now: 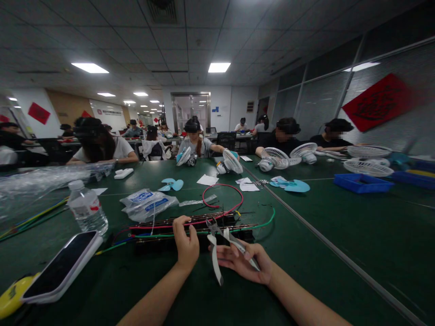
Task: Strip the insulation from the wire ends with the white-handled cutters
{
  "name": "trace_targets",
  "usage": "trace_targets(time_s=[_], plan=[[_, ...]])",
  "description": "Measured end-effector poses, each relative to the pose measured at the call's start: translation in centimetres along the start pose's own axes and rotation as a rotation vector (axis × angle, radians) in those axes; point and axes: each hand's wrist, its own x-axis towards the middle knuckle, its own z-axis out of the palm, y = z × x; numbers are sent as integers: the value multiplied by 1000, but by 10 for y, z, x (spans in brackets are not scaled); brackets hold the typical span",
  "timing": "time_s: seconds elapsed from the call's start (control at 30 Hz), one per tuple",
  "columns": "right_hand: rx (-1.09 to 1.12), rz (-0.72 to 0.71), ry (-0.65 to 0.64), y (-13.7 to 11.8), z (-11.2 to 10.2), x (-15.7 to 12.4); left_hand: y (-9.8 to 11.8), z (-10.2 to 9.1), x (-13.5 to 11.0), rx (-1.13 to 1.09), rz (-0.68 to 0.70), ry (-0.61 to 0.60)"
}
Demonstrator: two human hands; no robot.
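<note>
My left hand (186, 244) pinches a red wire (222, 186) at the long black terminal strip (190, 233) in front of me; its fingers are closed on the wire. My right hand (243, 262) holds white-handled wire cutters (217, 246), fingers curled round the handles, with the jaws pointing up at the strip. Red, green and blue wires run along the strip, and the red one loops away behind it.
A phone (63, 267) and a yellow object (10, 299) lie at the left, with a water bottle (86, 208) and plastic bags (146, 201) beyond. Small fans (231, 162), blue fan blades (294, 185) and a blue tray (362, 182) sit farther off. Several people work at the tables.
</note>
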Motion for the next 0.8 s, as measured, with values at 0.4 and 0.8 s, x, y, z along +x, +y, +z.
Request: trace_targets(time_s=[0.4,0.8], plan=[[73,-40,114,1,-10,1,14,2,-6,-89,139,-552],[35,-5,127,2,-9,2,24,0,0,-325,-289,-445]])
